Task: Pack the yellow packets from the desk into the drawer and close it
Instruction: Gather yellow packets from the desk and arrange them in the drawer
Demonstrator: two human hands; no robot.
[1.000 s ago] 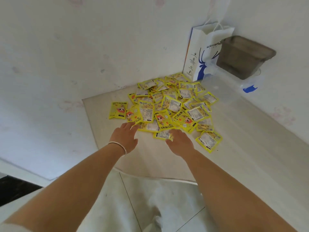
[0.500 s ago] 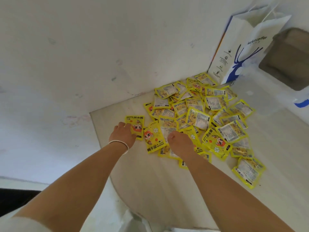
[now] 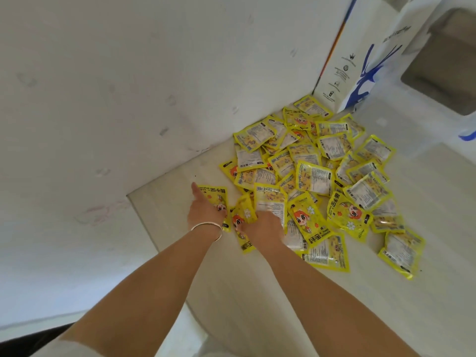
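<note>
Several yellow packets [image 3: 314,176] lie in a loose heap on the pale desk [image 3: 244,305], reaching back into the wall corner. My left hand [image 3: 203,212], with a bangle at the wrist, holds the leftmost packet [image 3: 216,197] near the desk's left edge; one finger sticks out straight and the others are hidden behind the packet. My right hand [image 3: 262,225] has its fingers curled into the heap's front left and grips a crumpled packet [image 3: 243,215]. No drawer is in view.
A white paper bag with a blue deer print [image 3: 360,63] stands in the corner behind the heap. To its right is a clear plastic box [image 3: 386,119] with a grey-brown tub [image 3: 443,68] on it. The white wall runs along the desk's left and far edges.
My head has moved closer and the view has shifted left. Both hands have reached further into the heap's left front, and the packet under my right hand is now crumpled.
</note>
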